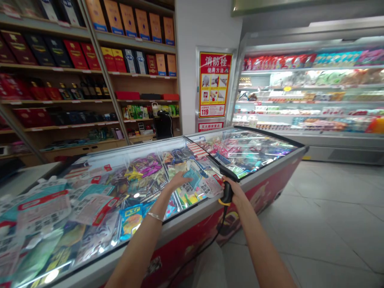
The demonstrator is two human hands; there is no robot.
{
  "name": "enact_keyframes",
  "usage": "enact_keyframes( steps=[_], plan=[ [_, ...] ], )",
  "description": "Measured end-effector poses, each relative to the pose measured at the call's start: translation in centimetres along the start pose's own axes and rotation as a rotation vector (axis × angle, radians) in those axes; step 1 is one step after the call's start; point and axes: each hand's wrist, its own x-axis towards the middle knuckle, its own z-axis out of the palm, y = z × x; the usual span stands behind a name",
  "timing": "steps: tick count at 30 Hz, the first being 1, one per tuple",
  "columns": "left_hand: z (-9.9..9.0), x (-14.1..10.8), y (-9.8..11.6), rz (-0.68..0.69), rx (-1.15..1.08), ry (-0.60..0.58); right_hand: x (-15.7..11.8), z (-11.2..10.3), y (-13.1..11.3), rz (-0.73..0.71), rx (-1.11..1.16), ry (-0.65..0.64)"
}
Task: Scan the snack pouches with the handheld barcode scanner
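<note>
My left hand [180, 180] reaches over the glass top of a chest freezer [186, 214], its fingers at the edge of a flat teal packet [193, 177]. Whether they pinch it is too small to tell. My right hand [232, 190] is closed around the handle of a black and yellow barcode scanner [227, 192], held at the freezer's front edge with its cable hanging down. Between the two hands, a white and red packet [211, 185] lies on the glass. More white, red and teal packages [43, 208] are spread over the glass at the left.
Shelves of boxes and bottles [99, 38] stand behind the freezer at the left. A lit refrigerated display [312, 90] is at the back right. The scanner cable [207, 248] runs down along the freezer's red front. Tiled floor [324, 212] shows at the right.
</note>
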Motion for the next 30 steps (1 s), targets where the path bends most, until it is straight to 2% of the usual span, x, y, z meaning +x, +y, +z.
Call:
enact_keyframes(
  steps=[3,6,10,16,21,23,25,27,30],
  plan=[
    [0.0,0.5,0.0,0.050,-0.019,0.154,-0.5,0.3,0.2,0.001,-0.023,-0.001],
    [0.1,0.6,0.3,0.131,0.090,0.272,-1.4,1.2,0.2,0.008,-0.058,-0.031],
    [0.3,0.2,0.5,0.188,0.225,0.262,-2.5,2.6,0.1,-0.004,-0.099,-0.101],
    [0.7,0.0,0.1,0.236,0.291,0.250,-3.9,4.0,0.2,-0.039,-0.127,-0.182],
    [0.3,-0.5,0.4,0.189,0.268,0.232,-5.1,5.9,0.1,-0.059,-0.107,-0.191],
    [-0.6,-1.0,0.7,0.158,0.244,0.226,-5.6,6.8,0.1,-0.054,-0.095,-0.213],
    [-2.4,-1.8,0.8,0.133,0.203,0.250,-6.1,7.8,0.3,-0.046,-0.098,-0.235],
    [-5.1,-2.8,0.6,0.094,0.170,0.315,-6.4,8.9,0.7,-0.038,-0.108,-0.264],
    [-10.6,-5.0,-0.9,-0.029,0.174,0.439,-6.9,11.1,1.9,-0.007,-0.119,-0.307]
  ],
)
